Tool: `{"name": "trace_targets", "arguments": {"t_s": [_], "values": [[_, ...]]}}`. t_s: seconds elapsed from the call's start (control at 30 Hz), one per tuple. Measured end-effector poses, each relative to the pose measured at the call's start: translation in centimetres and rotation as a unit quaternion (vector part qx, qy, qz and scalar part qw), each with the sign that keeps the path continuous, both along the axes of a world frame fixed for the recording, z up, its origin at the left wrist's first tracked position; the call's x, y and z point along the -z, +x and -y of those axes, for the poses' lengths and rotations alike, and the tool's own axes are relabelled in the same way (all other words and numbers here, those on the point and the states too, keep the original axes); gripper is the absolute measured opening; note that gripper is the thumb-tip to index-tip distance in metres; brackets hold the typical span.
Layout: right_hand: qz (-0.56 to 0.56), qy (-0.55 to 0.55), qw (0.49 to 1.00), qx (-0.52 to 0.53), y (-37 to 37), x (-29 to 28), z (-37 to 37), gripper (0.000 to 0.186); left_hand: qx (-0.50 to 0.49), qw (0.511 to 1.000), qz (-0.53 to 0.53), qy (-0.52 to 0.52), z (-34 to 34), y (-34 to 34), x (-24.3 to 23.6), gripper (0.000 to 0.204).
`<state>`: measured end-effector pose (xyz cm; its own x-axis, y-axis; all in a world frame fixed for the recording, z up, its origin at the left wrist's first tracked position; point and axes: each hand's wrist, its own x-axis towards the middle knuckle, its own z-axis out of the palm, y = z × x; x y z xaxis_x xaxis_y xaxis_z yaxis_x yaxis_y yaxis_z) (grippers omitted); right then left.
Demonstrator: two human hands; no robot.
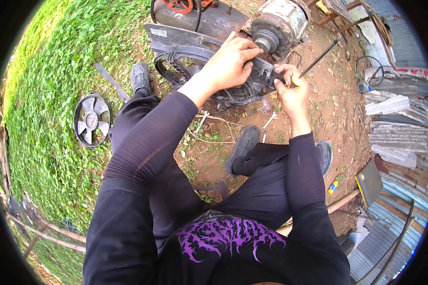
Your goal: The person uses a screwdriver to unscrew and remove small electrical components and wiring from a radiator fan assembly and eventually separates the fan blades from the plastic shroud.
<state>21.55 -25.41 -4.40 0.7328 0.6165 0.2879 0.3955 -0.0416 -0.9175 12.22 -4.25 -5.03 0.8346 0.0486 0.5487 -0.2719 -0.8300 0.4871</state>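
A black plastic fan shroud (176, 71) stands tilted in front of me, with a round opening and a bracket at its right end. My left hand (230, 61) lies over its upper part with fingers bent and closed on it; some fingertips are hidden. Beside that bracket, my right hand (292, 92) is closed round a long dark-shafted tool (321, 58) with a yellow end, its shaft slanting away to the upper right. Just beyond my left fingers sits a metal pulley (266, 40) on a worn cylindrical machine (287, 21).
Two wrenches, a nearer left one (201, 122) and a right one (269, 121), lie on the dirt by a clear-and-amber screwdriver (257, 110). A fan wheel (91, 121) rests on the grass at left. A hammer (218, 188) is between my legs. Corrugated sheets (397, 135) line the right.
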Motion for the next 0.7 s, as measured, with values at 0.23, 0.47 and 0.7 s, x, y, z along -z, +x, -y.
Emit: {"name": "trace_targets", "arguments": {"t_s": [0.23, 0.47, 0.7], "values": [[0.048, -0.032, 0.998, 0.028, 1.3, -0.2, 0.1, 0.027, 0.081, 0.983, -0.161, -0.033, 9.0, -4.9, 0.3, 0.04], [0.159, -0.122, 0.976, 0.089, 1.6, -0.3, -1.0, 0.017, 0.226, 0.744, -0.55, 0.303, 7.4, -9.2, 1.8, 0.062], [0.204, -0.151, 0.95, 0.182, 3.5, 0.9, -2.8, 0.011, 0.135, 0.783, -0.559, 0.238, 3.4, -11.0, -0.5, 0.063]]}}
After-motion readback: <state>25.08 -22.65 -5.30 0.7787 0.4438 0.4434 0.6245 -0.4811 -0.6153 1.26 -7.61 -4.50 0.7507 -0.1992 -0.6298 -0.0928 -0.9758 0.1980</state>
